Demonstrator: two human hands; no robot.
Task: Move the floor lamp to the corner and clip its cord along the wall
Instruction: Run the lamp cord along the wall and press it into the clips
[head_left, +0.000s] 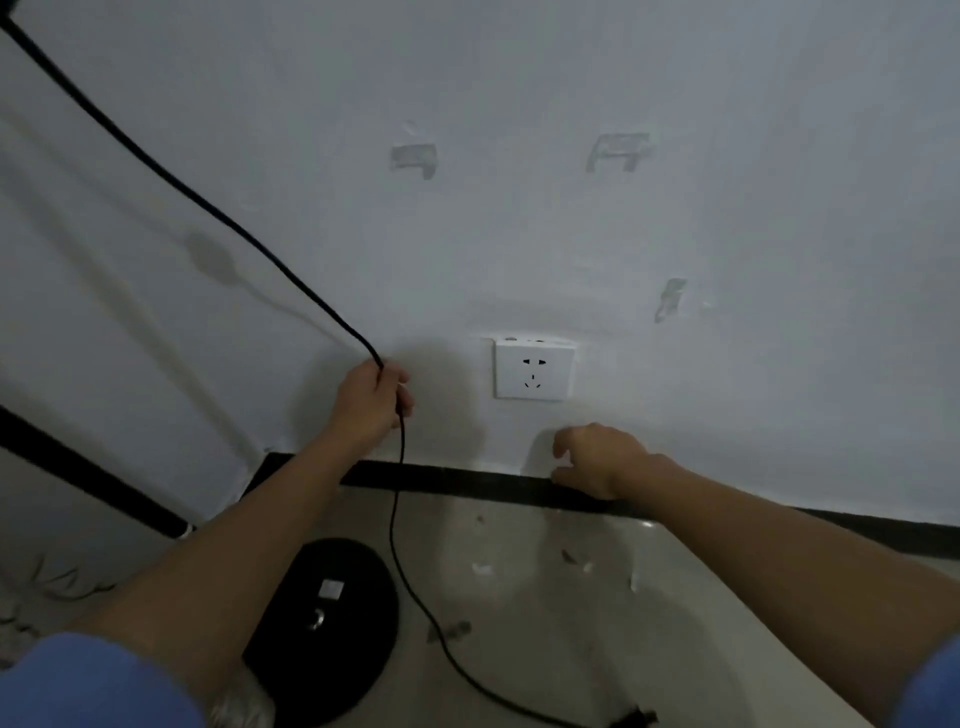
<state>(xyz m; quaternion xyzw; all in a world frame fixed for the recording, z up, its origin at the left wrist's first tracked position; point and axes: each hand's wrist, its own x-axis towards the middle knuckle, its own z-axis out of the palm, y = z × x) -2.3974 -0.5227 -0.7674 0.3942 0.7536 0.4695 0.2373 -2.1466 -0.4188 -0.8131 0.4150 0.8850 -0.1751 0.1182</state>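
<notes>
Blue sleeves (88, 680) frame the bottom of the view, and between our forearms the lamp base (332, 623), a round black disc, sits on the floor (545, 597) near the corner. Our left hand (371, 400) is closed around the black cord (218, 218), held against the wall (519, 234) just left of the white socket (534, 370); from the fist it drops to the floor, ending at the plug (636, 718). Our right hand (597, 460) hovers by the black baseboard (467, 480) below the socket, fingers loosely curled and apart, holding nothing.

Matt black cord (228, 228), glossy floor (571, 623)
</notes>
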